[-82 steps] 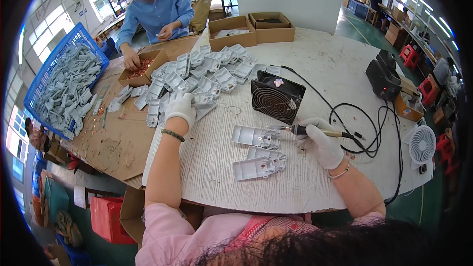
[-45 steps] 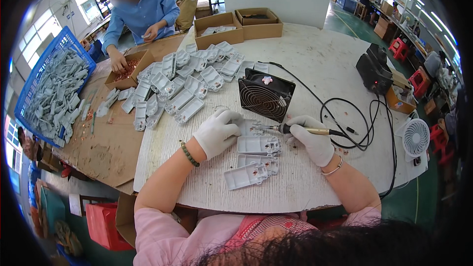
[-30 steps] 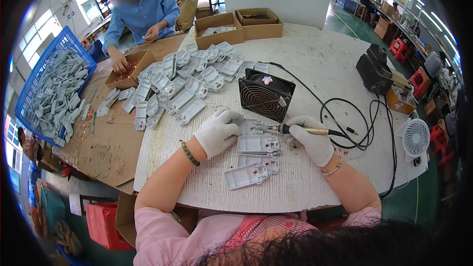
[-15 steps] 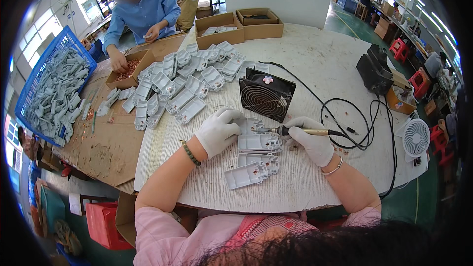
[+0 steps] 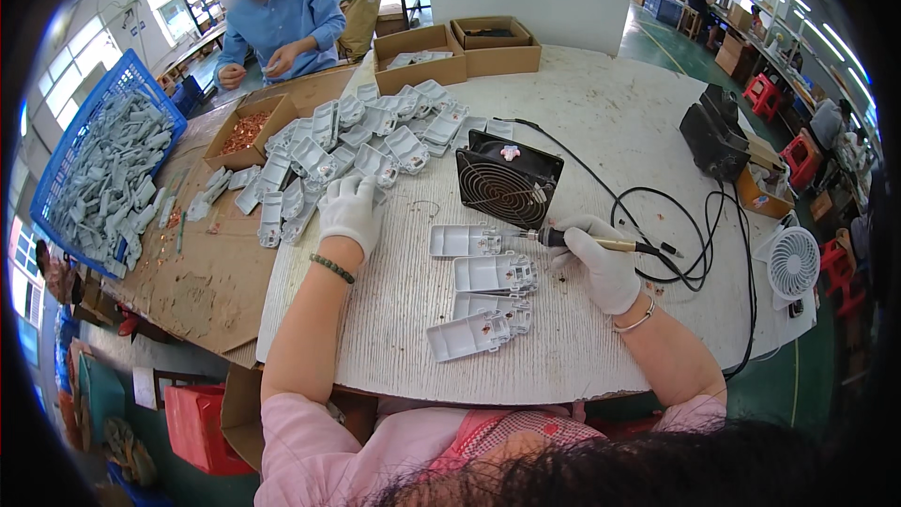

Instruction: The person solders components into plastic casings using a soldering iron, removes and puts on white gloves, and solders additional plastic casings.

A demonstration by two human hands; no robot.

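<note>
My gloved left hand [image 5: 351, 213] is at the near edge of a heap of pale grey plastic housings [image 5: 406, 150], fingers bent over one housing, which it mostly hides. My gloved right hand [image 5: 601, 268] is closed round the handle of a soldering iron [image 5: 615, 245]. The iron's tip points left, at the small metal parts on the end of a single housing [image 5: 460, 240]. Nearer to me, several more housings [image 5: 466, 336] lie in a short column, open trays facing up. A black fan [image 5: 507, 183] stands just beyond the iron.
A blue basket [image 5: 47, 178] of grey parts and a carton [image 5: 274, 122] of copper-coloured bits are on the left, near a co-worker in blue. The iron's black cable [image 5: 706, 253] loops right, towards a dark boxy unit [image 5: 710, 136] and a white fan [image 5: 798, 263].
My left hand has left the housing by the iron and moved left to the heap. That housing now lies slightly further left. The co-worker's hand has come out of the carton.
</note>
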